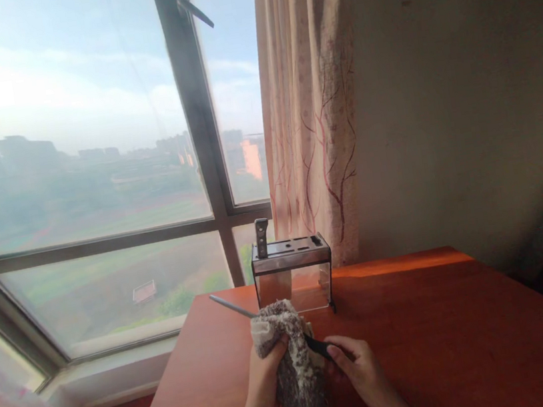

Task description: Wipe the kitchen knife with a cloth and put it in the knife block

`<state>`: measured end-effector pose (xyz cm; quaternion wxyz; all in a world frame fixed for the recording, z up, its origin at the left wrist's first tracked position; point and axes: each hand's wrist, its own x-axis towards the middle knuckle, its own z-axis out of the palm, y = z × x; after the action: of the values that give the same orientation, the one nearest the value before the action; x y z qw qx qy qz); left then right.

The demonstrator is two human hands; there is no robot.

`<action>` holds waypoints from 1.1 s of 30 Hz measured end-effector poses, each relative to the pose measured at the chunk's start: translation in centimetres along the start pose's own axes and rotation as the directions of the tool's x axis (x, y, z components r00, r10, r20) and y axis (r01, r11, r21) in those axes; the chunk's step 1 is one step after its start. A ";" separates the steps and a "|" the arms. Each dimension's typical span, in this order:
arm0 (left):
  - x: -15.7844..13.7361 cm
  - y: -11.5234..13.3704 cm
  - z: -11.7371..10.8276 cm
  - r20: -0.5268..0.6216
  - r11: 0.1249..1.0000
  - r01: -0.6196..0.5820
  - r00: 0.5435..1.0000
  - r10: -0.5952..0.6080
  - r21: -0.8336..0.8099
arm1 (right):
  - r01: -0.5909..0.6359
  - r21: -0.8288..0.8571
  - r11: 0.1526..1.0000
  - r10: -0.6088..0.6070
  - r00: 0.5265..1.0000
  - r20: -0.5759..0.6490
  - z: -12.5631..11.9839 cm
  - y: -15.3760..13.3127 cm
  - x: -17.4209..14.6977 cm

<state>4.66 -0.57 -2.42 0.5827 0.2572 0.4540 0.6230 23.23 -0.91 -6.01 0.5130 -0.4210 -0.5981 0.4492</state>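
Black-handled rod [232, 307] wrapped in a grey cloth [301, 388], wiping apparently under way

The right hand [353, 362] closes around its handle [318, 346]; the left hand [268, 364] clasps the cloth about the rod, above the table [431, 336]. Beyond, one knife [262, 237] stands in the holder [291, 261]; the rod is outside it.

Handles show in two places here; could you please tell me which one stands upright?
The riveted handle above the left end of the slotted holder; the other, a black handle, slants from the cloth into the right grip.
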 end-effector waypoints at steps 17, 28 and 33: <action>0.7 0.0 -0.7 -0.101 0.996 0.010 0.995 -0.019 -0.092 | 0.518 -0.458 0.722 -0.549 0.832 0.077 0.6 0.4 -0.7; 2.2 3.5 -3.1 -0.175 0.962 0.024 0.982 -0.074 -0.272 | 0.523 -0.461 0.717 -0.568 0.821 0.048 -0.2 0.4 -0.5; 2.9 5.1 -4.9 -0.218 0.949 -0.033 0.975 -0.038 -0.314 | 0.522 -0.482 0.704 -0.586 0.810 0.021 -0.4 0.2 -0.6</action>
<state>-2.54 1.37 -0.85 0.5630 0.0890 0.4109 0.7115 23.67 -1.40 -6.27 0.5465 -0.3609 -0.7506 0.0875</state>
